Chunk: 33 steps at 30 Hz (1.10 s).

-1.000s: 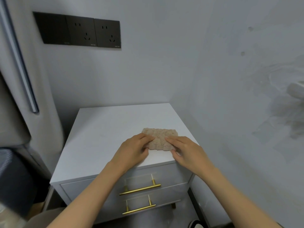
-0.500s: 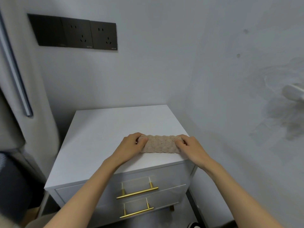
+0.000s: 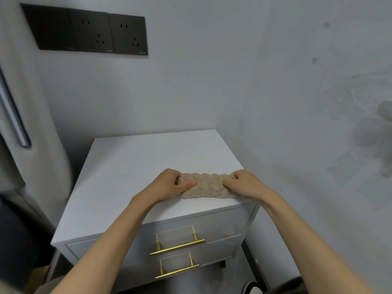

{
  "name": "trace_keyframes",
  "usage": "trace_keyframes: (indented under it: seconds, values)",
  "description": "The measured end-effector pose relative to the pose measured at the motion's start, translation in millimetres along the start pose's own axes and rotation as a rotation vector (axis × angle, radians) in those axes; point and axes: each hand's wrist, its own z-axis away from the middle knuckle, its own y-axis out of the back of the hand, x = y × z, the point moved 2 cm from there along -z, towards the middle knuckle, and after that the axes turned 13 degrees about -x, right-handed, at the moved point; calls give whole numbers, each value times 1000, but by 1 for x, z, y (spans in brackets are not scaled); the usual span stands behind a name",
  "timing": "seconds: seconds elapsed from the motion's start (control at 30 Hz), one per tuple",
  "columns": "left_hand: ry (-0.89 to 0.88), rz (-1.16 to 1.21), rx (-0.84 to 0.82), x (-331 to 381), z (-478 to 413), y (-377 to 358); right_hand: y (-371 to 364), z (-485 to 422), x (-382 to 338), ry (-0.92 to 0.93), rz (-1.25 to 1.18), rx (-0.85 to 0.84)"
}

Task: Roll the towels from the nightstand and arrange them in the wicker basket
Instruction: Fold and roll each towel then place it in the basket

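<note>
The small beige knitted towel (image 3: 206, 186) lies on top of the white two-drawer nightstand (image 3: 131, 166), at the near right part, just behind the near edge. 1 s ago it was a flat, wider rectangle w/ only the fingertips on its near edge; now it is a narrow, thicker band, its long side running left to right. So the rolling has begun, and I judge approx. half or more of the cloth is already wound, though the inside of the roll is hidden.

The left hand (image 3: 169, 185) grips the left end, fingers curled over the far side and thumb laid on the near face; the right hand (image 3: 246, 184) grips the right end, fingers bent round it. A thin flat strip shows at the near edge under the band; prob. this is the part not yet taken in.

No other towel shows on the top, and the wicker basket is not in view, so the arranging step cannot be judged. The next need is prob. to finish the roll and keep it tight when lifting, since loose knit may unwind.
</note>
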Motion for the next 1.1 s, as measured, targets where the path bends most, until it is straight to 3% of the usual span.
trace_keyframes:
  seconds: [0.1,0.23,0.47,0.6,0.83,1.1]
  values:
    - [49,-25,-58,4,2,-2,-2,6,-6,57,98,-14]
    - [35,81,-53,10,9,-5,-4,11,-1,93,20,3]
    - [-135,668,106,34,24,-10,3,41,2,173,-314,110]
    - [-198,851,166,55,40,-11,6,69,-2,261,-377,105]
    - [-275,862,130,96,70,-8,25,134,-12,272,-327,-168]
    - [-382,833,-50,166,95,-29,39,204,2,295,-491,-78]
